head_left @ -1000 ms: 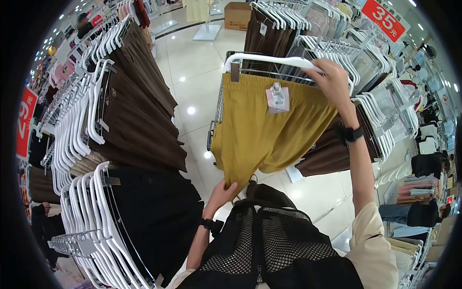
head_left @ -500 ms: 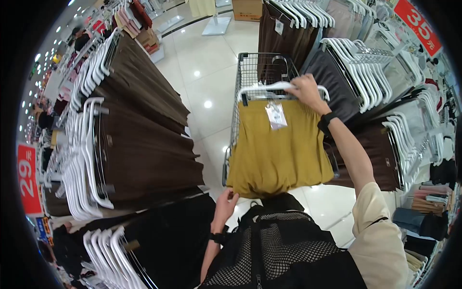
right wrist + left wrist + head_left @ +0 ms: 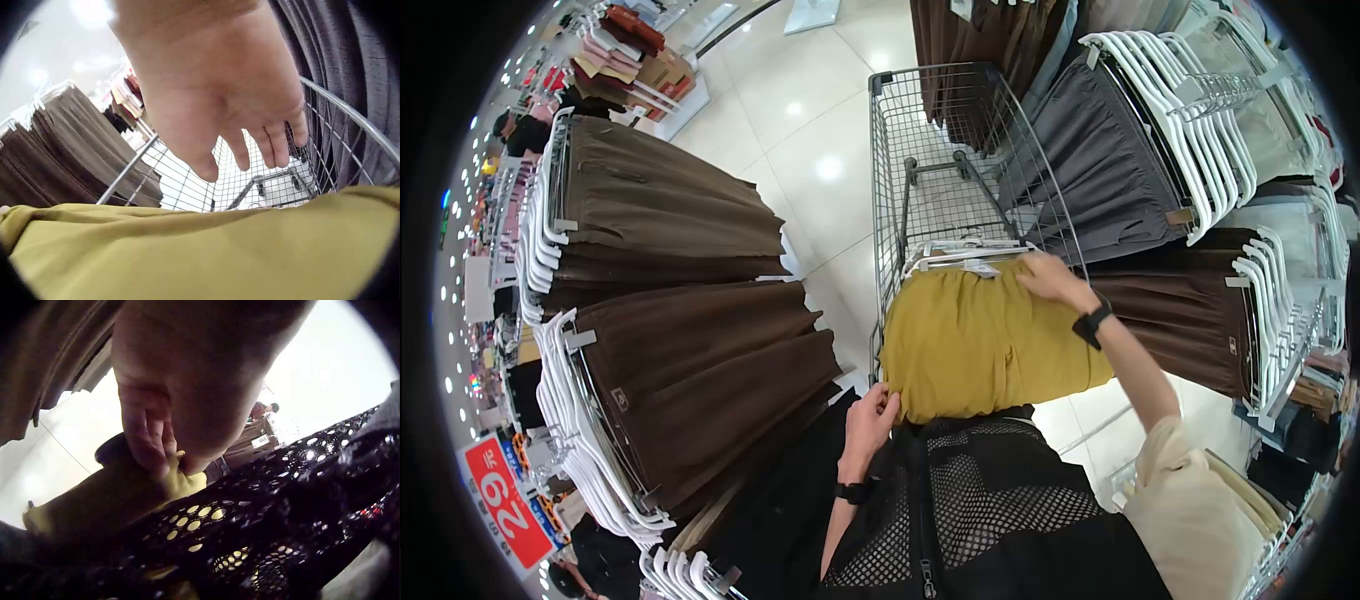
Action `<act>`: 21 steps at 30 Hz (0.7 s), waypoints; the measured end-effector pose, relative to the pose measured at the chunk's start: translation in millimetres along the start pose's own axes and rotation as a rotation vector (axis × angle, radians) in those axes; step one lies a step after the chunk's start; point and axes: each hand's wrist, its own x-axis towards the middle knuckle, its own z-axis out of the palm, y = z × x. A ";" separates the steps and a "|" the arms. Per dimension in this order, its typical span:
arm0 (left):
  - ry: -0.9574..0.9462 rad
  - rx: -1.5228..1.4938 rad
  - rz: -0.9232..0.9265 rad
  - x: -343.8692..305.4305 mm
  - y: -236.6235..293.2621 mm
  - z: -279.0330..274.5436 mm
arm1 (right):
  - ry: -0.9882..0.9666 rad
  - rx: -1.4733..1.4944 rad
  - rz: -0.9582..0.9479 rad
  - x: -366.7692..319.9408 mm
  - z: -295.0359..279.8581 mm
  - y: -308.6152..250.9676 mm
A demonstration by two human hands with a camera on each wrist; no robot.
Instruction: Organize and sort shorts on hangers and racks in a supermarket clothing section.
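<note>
Mustard-yellow trousers (image 3: 990, 345) with a gathered waist lie over the near end of a wire shopping cart (image 3: 880, 165). A white hanger (image 3: 925, 264) and a pale tag (image 3: 981, 269) show at their waist. My left hand (image 3: 868, 428) pinches the lower left edge of the cloth; the left wrist view shows its fingers and thumb on the yellow fabric (image 3: 190, 482). Over the waistband's right end is my right hand (image 3: 1057, 281). In the right wrist view its fingers (image 3: 239, 153) are spread and extended above the cart's basket, holding nothing.
Racks of brown trousers (image 3: 700, 345) on white hangers line the left side. Close on the right hang grey trousers (image 3: 1090, 150) and more brown ones (image 3: 1180, 315). A red price sign (image 3: 505, 505) stands lower left. Pale tiled floor (image 3: 800, 150) runs between the racks.
The trousers, held up on their hanger earlier, have come down onto the cart. My right hand has lowered with them and released the hanger. The left hand stays at the cloth's lower edge.
</note>
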 end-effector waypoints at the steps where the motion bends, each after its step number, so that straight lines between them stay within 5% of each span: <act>1: 0.004 -0.035 0.016 4.5 -4.2 -0.5 | 0.008 0.019 0.044 -22.7 0.2 -9.1; 5: -0.075 0.101 0.057 13.6 -0.4 -10.3 | 0.103 -0.005 0.273 -110.7 24.0 -49.0; 8: -0.070 0.138 0.177 21.1 1.4 -12.3 | 0.512 -0.114 0.269 -159.4 43.9 -90.6; 11: -0.076 0.103 0.393 27.3 -5.7 -11.2 | 0.688 -0.057 0.397 -192.8 64.1 -132.0; 15: -0.228 0.232 0.699 40.5 -23.3 -17.8 | 0.927 -0.114 0.351 -219.6 100.7 -151.5; 21: -0.289 0.238 0.839 53.9 -33.1 -10.7 | 1.114 -0.087 0.406 -215.8 126.6 -161.4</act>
